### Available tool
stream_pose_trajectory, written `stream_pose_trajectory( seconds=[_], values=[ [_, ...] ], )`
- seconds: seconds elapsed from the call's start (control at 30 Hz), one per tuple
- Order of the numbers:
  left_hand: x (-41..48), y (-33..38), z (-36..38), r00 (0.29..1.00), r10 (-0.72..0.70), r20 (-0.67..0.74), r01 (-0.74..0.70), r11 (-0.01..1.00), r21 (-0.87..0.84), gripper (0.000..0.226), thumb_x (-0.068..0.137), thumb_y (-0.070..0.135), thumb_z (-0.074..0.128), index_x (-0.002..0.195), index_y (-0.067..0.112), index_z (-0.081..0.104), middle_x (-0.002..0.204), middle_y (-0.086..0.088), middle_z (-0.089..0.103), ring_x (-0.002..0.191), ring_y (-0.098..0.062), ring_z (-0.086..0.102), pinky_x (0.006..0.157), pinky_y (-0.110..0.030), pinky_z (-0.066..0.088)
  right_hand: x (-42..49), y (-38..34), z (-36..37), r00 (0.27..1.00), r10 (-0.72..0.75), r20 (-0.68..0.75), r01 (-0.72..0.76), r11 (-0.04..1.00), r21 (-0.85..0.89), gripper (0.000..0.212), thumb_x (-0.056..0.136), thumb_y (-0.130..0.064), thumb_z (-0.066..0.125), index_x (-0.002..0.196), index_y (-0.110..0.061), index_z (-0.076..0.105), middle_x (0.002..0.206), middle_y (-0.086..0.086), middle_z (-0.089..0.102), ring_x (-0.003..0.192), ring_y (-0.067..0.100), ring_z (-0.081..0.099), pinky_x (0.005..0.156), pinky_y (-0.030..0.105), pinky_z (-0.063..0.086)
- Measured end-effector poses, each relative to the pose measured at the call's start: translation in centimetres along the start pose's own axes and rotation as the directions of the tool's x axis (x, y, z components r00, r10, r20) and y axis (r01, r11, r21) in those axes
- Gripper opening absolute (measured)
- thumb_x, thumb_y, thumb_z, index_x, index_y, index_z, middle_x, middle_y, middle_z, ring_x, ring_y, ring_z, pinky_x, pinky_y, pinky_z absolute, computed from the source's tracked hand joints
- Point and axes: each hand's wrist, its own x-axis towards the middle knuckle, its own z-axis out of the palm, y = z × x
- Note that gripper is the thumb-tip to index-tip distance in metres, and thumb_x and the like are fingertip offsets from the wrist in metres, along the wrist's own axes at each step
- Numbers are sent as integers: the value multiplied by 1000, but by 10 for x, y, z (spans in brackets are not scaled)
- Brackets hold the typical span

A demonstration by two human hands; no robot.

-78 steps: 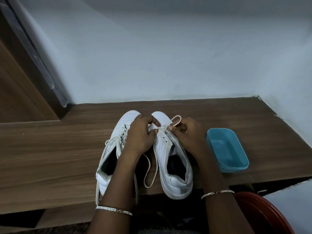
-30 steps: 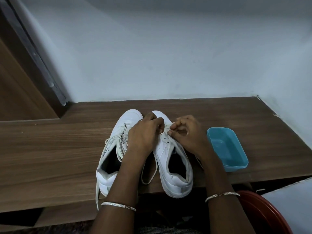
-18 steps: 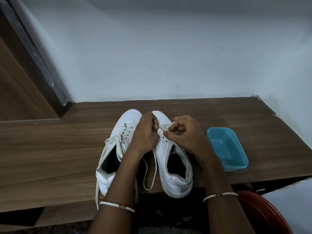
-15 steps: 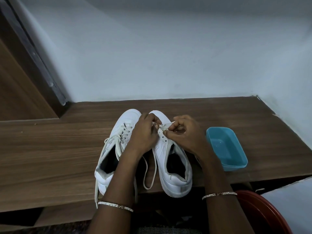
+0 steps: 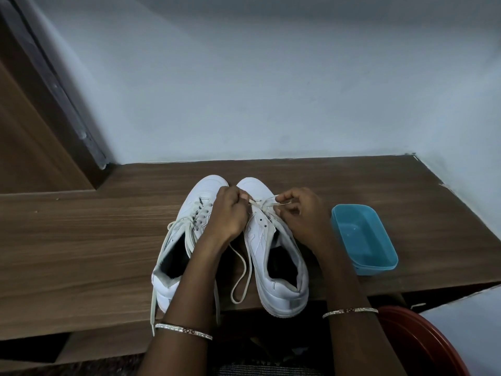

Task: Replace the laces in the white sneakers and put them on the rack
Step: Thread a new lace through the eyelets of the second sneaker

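Your left hand [image 5: 229, 213] and right hand [image 5: 301, 213] pinch the flat cream lace [image 5: 254, 203] on the white leather sneaker [image 5: 260, 240], blue plastic tub [image 5: 363, 240] at its three o'clock.

Place: we take this for a room in a home, in a corner beside a door.
Surface: we see a wood-grain ledge [image 5: 81, 240] set against a plain, pale painted wall [image 5: 271, 90].
Door: a brown wooden door [image 5: 24, 147] stands at our left.
Household things: white sneakers [image 5: 260, 234] and a blue plastic tub [image 5: 363, 237] sit on the ledge.
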Motion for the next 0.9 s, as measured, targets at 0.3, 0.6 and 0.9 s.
stream_pose_trajectory(
  seconds=[0.3, 0.6, 0.9],
  values=[
    [0, -2, -1, 964, 265, -12, -253, 932, 260, 12, 90, 22, 65, 84, 12, 62, 94, -5, 49, 81, -13, 46, 70, -24, 37, 2, 3, 2, 1000, -12, 1, 11, 1000, 14, 18, 85, -5, 74, 103, -8, 71, 110, 2, 66, 80, -2, 66, 70, 13, 54],
    [-3, 8, -3, 986, -102, -131, 79, 982, -170, 37, 97, 29, 51, 65, 12, 59, 64, -1, 61, 63, -19, 52, 58, -29, 38, 1, 0, 3, 1000, 15, -2, -15, 999, 40, 19, 85, -10, 75, 104, -13, 72, 111, 1, 65, 84, 5, 70, 78, 32, 59],
    [0, -1, -1, 961, 265, -79, -237, 937, 258, 12, 89, 23, 69, 82, 13, 66, 93, -1, 49, 71, 4, 49, 68, -28, 39, 0, -4, 3, 995, 29, -91, -23, 997, 69, 12, 84, -8, 75, 90, -16, 68, 96, -2, 69, 78, 4, 67, 65, 16, 54]
  ],
)
